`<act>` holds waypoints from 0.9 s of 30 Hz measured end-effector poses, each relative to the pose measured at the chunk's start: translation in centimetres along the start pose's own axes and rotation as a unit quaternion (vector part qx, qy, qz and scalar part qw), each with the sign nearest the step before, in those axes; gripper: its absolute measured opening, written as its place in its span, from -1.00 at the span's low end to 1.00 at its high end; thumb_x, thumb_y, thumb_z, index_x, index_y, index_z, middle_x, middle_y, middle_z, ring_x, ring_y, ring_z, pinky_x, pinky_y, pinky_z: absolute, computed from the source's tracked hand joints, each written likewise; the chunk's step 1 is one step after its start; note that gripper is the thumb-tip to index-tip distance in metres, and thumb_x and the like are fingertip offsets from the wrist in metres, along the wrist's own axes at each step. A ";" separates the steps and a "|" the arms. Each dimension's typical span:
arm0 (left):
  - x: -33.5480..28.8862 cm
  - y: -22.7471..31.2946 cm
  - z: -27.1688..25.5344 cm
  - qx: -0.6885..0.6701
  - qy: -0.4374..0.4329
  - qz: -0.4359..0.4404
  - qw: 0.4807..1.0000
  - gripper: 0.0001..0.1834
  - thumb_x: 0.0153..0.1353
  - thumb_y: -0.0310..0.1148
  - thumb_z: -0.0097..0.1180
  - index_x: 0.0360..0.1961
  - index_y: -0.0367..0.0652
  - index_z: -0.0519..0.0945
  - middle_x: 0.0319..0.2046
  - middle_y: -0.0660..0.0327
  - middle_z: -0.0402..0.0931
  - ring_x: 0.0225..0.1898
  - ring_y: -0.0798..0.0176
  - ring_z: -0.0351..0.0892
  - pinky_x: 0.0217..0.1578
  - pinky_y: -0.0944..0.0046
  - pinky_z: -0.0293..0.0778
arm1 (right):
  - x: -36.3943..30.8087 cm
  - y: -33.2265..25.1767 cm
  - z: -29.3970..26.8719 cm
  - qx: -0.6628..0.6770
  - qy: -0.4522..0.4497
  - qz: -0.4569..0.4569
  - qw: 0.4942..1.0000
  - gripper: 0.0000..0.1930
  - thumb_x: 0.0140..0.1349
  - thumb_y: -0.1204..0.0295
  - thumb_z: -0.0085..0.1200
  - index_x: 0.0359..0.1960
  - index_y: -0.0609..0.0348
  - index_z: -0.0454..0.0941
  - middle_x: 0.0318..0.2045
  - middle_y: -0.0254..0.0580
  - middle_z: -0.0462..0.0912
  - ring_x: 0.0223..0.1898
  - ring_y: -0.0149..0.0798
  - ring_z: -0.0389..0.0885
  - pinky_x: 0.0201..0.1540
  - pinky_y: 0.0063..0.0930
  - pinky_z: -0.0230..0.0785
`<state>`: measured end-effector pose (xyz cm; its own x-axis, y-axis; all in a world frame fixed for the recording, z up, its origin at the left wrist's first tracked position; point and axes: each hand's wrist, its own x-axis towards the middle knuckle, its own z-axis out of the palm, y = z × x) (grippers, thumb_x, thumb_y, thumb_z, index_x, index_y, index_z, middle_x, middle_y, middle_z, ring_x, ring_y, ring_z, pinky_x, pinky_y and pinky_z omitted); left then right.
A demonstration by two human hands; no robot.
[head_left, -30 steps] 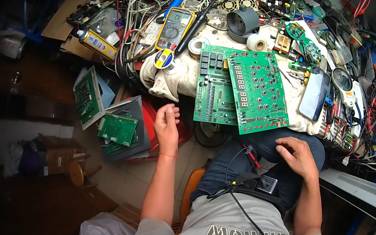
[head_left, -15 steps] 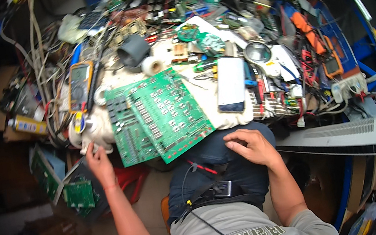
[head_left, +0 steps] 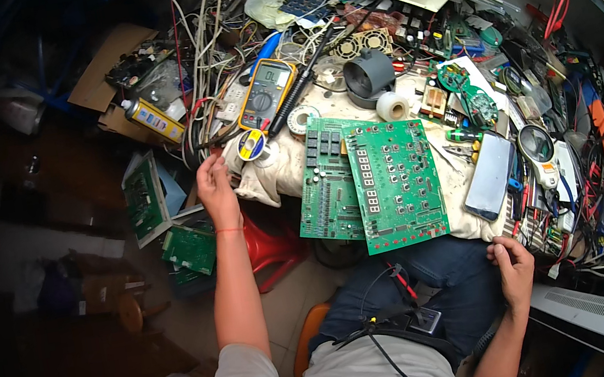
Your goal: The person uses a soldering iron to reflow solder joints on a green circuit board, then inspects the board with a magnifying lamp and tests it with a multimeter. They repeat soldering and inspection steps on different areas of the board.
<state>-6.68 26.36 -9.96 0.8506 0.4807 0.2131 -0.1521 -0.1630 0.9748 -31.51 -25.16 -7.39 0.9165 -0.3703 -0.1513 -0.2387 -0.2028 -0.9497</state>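
At the bench's left front corner, my left hand (head_left: 217,192) has its fingers loosely extended beside the pale cloth (head_left: 259,178). A solder spool (head_left: 252,145) with a yellow and blue label stands close by on that cloth. Over on the right, my right hand (head_left: 514,267) pinches the cloth's front edge between thumb and fingers, below a white-framed phone (head_left: 490,176). Between my hands lie two overlapping green circuit boards. The upper board (head_left: 412,163) carries digit displays and rows of buttons; the lower board (head_left: 329,212) shows on its left side.
A yellow multimeter (head_left: 268,95), a grey pipe fitting (head_left: 369,75) and a white roll (head_left: 391,106) stand behind the boards. A magnifier (head_left: 536,145) lies at the right amid wires. Below the bench are a red stool (head_left: 267,245) and more circuit boards (head_left: 189,250).
The view has swung left, so the bench appears shifted right and tilted. My right hand has left my lap and reached the cloth's edge. My left hand stays by the left corner.
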 end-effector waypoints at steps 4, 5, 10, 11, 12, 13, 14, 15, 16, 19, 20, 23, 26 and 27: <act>2.9 1.0 1.4 0.012 -0.010 -0.027 1.000 -0.66 0.52 -0.33 0.04 0.18 -0.31 0.53 -0.05 0.11 0.70 -0.03 0.30 0.63 -0.05 0.37 0.48 | 0.1 0.3 0.1 0.014 0.010 -0.008 1.000 -0.79 0.46 0.45 0.15 -0.02 0.35 0.66 -0.28 -0.20 0.75 -0.30 -0.42 0.67 -0.19 -0.55 0.52; 3.4 1.2 1.6 0.016 -0.024 -0.027 0.999 -0.66 0.52 -0.33 0.04 0.18 -0.32 0.53 -0.05 0.12 0.70 -0.03 0.31 0.63 -0.05 0.37 0.47 | 0.1 0.4 0.1 0.012 0.011 -0.008 1.000 -0.79 0.46 0.45 0.15 -0.02 0.34 0.66 -0.28 -0.21 0.75 -0.29 -0.42 0.67 -0.19 -0.55 0.52; 4.6 1.0 2.7 0.040 -0.087 -0.028 0.995 -0.68 0.50 -0.33 0.09 0.14 -0.30 0.57 -0.04 0.12 0.70 -0.07 0.35 0.63 -0.08 0.38 0.48 | 0.3 0.3 0.4 0.001 0.013 -0.001 1.000 -0.80 0.46 0.46 0.15 -0.02 0.34 0.66 -0.28 -0.21 0.75 -0.29 -0.43 0.67 -0.19 -0.55 0.52; 4.8 0.8 2.9 0.047 -0.098 -0.025 0.994 -0.69 0.50 -0.33 0.08 0.13 -0.31 0.58 -0.03 0.12 0.70 -0.08 0.35 0.63 -0.08 0.39 0.50 | 0.3 0.3 0.4 -0.001 0.012 0.000 1.000 -0.80 0.46 0.45 0.14 -0.02 0.34 0.66 -0.29 -0.22 0.74 -0.30 -0.43 0.66 -0.20 -0.55 0.50; 5.1 0.5 3.1 0.044 -0.098 -0.023 0.994 -0.70 0.50 -0.36 0.08 0.12 -0.33 0.58 -0.06 0.10 0.70 -0.09 0.35 0.63 -0.06 0.37 0.51 | 0.3 0.4 0.4 -0.003 0.010 0.001 1.000 -0.79 0.47 0.45 0.13 -0.01 0.34 0.65 -0.29 -0.22 0.74 -0.30 -0.44 0.65 -0.21 -0.56 0.48; 5.2 0.3 3.3 0.042 -0.097 -0.021 0.994 -0.71 0.49 -0.38 0.08 0.11 -0.35 0.59 -0.09 0.09 0.70 -0.09 0.34 0.64 -0.03 0.36 0.53 | 0.3 0.4 0.4 -0.005 0.006 0.003 1.000 -0.79 0.47 0.45 0.12 0.00 0.34 0.65 -0.29 -0.23 0.73 -0.30 -0.45 0.64 -0.21 -0.56 0.46; 5.4 0.0 3.3 0.036 -0.098 -0.013 0.994 -0.71 0.49 -0.40 0.07 0.10 -0.37 0.59 -0.11 0.07 0.71 -0.10 0.33 0.65 -0.01 0.34 0.54 | 0.4 0.5 0.4 -0.005 0.008 0.004 1.000 -0.79 0.47 0.45 0.12 0.00 0.34 0.65 -0.29 -0.23 0.73 -0.30 -0.45 0.64 -0.21 -0.57 0.46; 5.5 -0.3 3.3 0.032 -0.091 -0.019 0.995 -0.71 0.50 -0.38 0.05 0.11 -0.35 0.59 -0.12 0.08 0.71 -0.13 0.35 0.64 -0.08 0.37 0.55 | 0.4 0.6 0.4 -0.004 0.010 0.005 1.000 -0.79 0.47 0.45 0.12 0.00 0.34 0.65 -0.29 -0.23 0.73 -0.30 -0.45 0.64 -0.21 -0.57 0.45; 5.6 -0.6 3.2 0.010 -0.075 -0.050 0.996 -0.71 0.50 -0.37 0.05 0.11 -0.34 0.59 -0.12 0.08 0.70 -0.14 0.36 0.64 -0.12 0.37 0.54 | 0.4 0.8 0.3 -0.003 0.012 0.006 1.000 -0.79 0.47 0.45 0.12 0.00 0.34 0.65 -0.29 -0.23 0.73 -0.29 -0.45 0.64 -0.21 -0.57 0.45; 5.6 -1.7 2.7 -0.054 -0.040 -0.120 0.991 -0.69 0.50 -0.34 0.05 0.12 -0.31 0.56 -0.12 0.10 0.69 -0.20 0.39 0.63 -0.25 0.41 0.52 | 0.5 1.1 0.2 -0.003 0.021 0.021 1.000 -0.79 0.46 0.47 0.14 0.02 0.34 0.65 -0.26 -0.20 0.75 -0.28 -0.43 0.67 -0.17 -0.56 0.51; 5.5 -2.1 2.5 -0.067 -0.041 -0.140 0.987 -0.70 0.49 -0.35 0.07 0.12 -0.32 0.55 -0.13 0.12 0.69 -0.20 0.38 0.64 -0.25 0.40 0.52 | 0.5 1.1 0.2 0.003 0.014 0.014 1.000 -0.79 0.46 0.48 0.14 0.02 0.34 0.65 -0.26 -0.20 0.75 -0.28 -0.43 0.67 -0.17 -0.56 0.51; 4.7 -3.6 1.8 -0.040 -0.072 -0.138 0.987 -0.70 0.50 -0.36 0.08 0.14 -0.30 0.56 -0.10 0.19 0.67 -0.16 0.37 0.66 -0.18 0.34 0.59 | 0.6 1.1 0.1 -0.007 0.016 0.023 1.000 -0.78 0.46 0.47 0.14 0.03 0.33 0.64 -0.25 -0.20 0.75 -0.27 -0.43 0.67 -0.17 -0.56 0.51; 3.6 -5.1 0.5 -0.034 -0.018 -0.144 0.989 -0.73 0.45 -0.40 0.12 0.09 -0.29 0.57 -0.10 0.20 0.66 -0.10 0.35 0.64 -0.14 0.32 0.59 | 0.7 0.9 0.2 -0.016 0.013 0.029 0.999 -0.78 0.46 0.47 0.14 0.04 0.34 0.64 -0.25 -0.20 0.74 -0.26 -0.43 0.66 -0.16 -0.57 0.51; 3.2 -5.7 -0.1 -0.035 -0.023 -0.154 0.987 -0.73 0.44 -0.43 0.12 0.10 -0.30 0.56 -0.12 0.19 0.66 -0.13 0.35 0.63 -0.14 0.34 0.56 | 0.7 0.9 0.2 -0.014 0.008 0.021 1.000 -0.78 0.46 0.47 0.14 0.04 0.34 0.64 -0.24 -0.20 0.74 -0.25 -0.43 0.66 -0.15 -0.57 0.51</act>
<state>-3.14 28.88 -14.81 0.8832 0.4591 -0.0964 0.0851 0.0454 0.9953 -31.02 -25.40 -8.37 0.9002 -0.3931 -0.1873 -0.2871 -0.2124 -0.9341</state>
